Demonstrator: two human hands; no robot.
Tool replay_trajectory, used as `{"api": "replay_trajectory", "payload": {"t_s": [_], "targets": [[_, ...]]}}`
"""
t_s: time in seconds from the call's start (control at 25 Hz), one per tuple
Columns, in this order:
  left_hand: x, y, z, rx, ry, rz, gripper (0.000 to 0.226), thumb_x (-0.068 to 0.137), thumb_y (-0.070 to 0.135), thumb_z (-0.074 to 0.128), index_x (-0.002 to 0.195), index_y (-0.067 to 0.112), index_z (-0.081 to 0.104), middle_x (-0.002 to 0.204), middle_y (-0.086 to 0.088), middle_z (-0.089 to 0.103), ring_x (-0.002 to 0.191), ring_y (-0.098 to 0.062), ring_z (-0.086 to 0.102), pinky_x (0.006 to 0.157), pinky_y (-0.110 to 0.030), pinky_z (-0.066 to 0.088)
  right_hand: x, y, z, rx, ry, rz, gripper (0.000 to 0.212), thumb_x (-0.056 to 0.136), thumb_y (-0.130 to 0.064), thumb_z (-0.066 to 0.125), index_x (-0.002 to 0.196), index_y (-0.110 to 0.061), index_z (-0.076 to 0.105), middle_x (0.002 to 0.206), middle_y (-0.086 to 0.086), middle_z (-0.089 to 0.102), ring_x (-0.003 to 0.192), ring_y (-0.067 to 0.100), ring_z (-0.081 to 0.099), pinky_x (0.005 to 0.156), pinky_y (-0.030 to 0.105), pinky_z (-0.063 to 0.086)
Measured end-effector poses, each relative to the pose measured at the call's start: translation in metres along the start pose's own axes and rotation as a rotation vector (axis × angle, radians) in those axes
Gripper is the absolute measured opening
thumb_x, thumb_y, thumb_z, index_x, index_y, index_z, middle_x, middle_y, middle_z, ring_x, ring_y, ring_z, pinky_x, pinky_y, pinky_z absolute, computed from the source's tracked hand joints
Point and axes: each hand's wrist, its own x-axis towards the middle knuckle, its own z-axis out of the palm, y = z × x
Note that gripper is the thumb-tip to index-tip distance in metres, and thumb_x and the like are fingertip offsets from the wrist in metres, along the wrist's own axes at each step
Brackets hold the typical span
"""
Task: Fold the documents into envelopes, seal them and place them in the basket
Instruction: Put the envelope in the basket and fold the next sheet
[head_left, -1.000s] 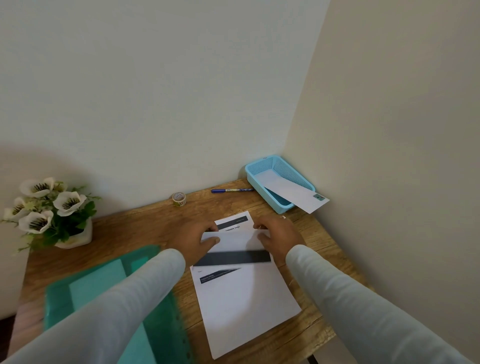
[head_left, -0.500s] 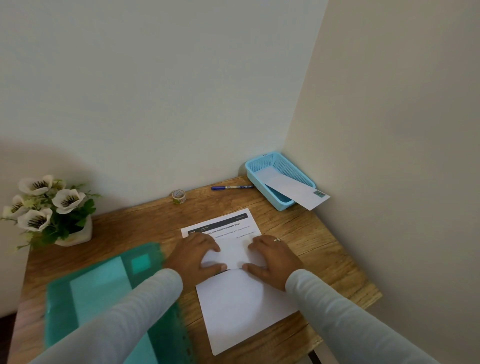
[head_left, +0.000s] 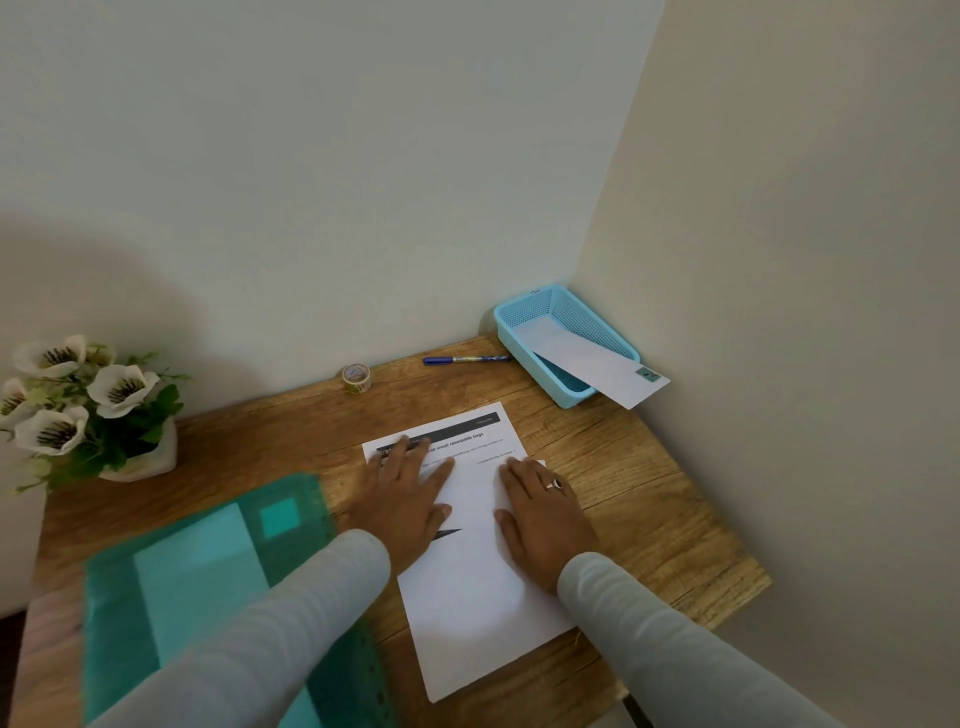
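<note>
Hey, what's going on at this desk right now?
A person is working on a printed document lying on the wooden desk. The left hand and the right hand both lie flat on it with straight fingers, apparently pressing a fold. One white envelope already lies in the blue basket in the corner, with one end sticking out over the rim. A pen, a tape roll and a green folder lie nearby, untouched.
</note>
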Motion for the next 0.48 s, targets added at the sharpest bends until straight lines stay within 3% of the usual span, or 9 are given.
{"api": "replay_trajectory", "payload": {"t_s": [0.24, 0.48], "targets": [[-0.011, -0.028, 0.009, 0.026, -0.039, -0.089, 0.072, 0.098, 0.068, 0.012, 0.160, 0.038, -0.009, 0.169, -0.005, -0.015, 0.154, -0.035, -0.016, 0.123, -0.056, -0.005, 0.008, -0.029, -0.003, -0.027, 0.040, 0.048, 0.061, 0.106, -0.045, 0.033, 0.158, -0.013, 0.025, 0.162, 0.011, 0.032, 0.150, 0.032, 0.029, 0.125, 0.050, 0.020], [-0.008, -0.026, 0.012, 0.045, -0.045, -0.109, 0.073, 0.098, 0.069, 0.013, 0.159, 0.037, -0.011, 0.169, -0.005, -0.017, 0.154, -0.035, -0.018, 0.123, -0.056, -0.006, 0.020, -0.074, -0.001, 0.037, 0.042, -0.042, 0.061, 0.108, -0.037, 0.040, 0.160, -0.013, 0.020, 0.165, 0.010, 0.026, 0.153, 0.033, 0.023, 0.125, 0.045, 0.017]]}}
